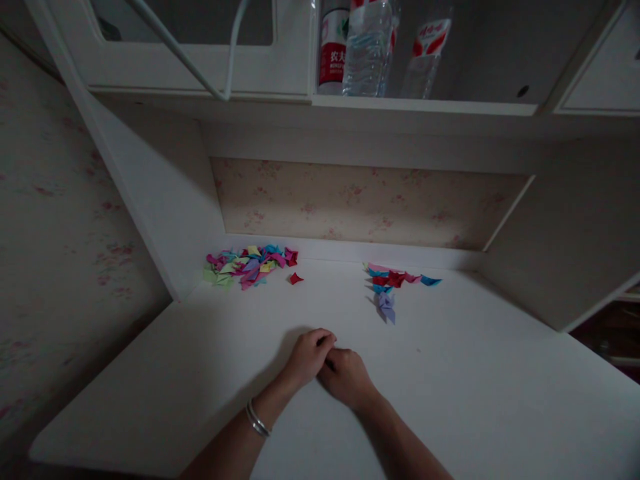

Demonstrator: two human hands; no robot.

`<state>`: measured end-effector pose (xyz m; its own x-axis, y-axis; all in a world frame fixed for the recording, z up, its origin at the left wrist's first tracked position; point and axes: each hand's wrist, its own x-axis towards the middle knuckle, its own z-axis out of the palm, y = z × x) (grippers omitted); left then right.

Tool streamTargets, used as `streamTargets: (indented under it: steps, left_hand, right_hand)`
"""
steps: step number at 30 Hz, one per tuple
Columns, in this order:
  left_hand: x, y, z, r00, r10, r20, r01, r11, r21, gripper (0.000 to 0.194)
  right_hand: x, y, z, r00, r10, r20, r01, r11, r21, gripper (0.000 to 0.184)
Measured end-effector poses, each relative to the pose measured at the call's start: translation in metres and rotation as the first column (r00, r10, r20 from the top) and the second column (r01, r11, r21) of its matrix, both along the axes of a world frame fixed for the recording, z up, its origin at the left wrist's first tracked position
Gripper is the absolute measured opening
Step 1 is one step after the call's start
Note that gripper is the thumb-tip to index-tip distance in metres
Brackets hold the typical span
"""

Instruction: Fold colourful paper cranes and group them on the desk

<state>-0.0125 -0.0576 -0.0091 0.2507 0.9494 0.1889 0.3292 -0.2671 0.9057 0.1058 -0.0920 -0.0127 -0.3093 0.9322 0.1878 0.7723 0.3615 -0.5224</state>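
My left hand (311, 357) and my right hand (347, 377) meet low over the middle of the white desk (210, 387). Fingers on both are curled closed, and whatever may lie between them is hidden. Beyond my right hand sits a lilac folded paper crane (386, 305), in front of a row of red, blue and pink folded papers (395, 278). A heap of many-coloured folded papers (250, 265) lies at the back left, with a single red folded paper (296, 278) just beside it.
Above the desk, a shelf (425, 107) holds several plastic bottles (367, 50). A white cable (230, 60) hangs in front of the upper left cabinet. Side panels (165, 200) close in the desk at left and right.
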Motion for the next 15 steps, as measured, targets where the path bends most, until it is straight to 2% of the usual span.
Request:
streamTargets:
  steps: [4,6,9,11,15]
  left_hand:
    - [0.001,0.003,-0.005,0.995,0.057,0.083,-0.057,0.998,-0.012,0.029]
    - [0.001,0.005,-0.008,0.979,0.12,0.164,-0.108,0.991,-0.082,0.033]
    - [0.001,0.008,-0.01,0.942,0.185,0.28,-0.123,0.966,-0.227,0.034]
    - [0.001,0.009,-0.01,0.937,0.184,0.298,-0.107,0.961,-0.255,0.029]
    - [0.001,0.01,-0.009,0.959,0.126,0.253,-0.061,0.967,-0.247,0.02]
  right_hand:
    - [0.001,0.013,0.004,0.97,-0.077,-0.232,0.045,0.989,-0.14,0.024]
    - [0.003,0.031,0.011,0.914,-0.181,-0.364,0.102,0.969,-0.227,0.026]
    - [0.0,0.071,0.027,0.832,-0.292,-0.471,0.192,0.949,-0.249,0.025]
    - [-0.011,0.101,0.039,0.834,-0.274,-0.479,0.178,0.955,-0.236,0.024]
    - [-0.054,0.155,0.058,0.899,-0.077,-0.431,-0.02,0.977,-0.214,0.019]
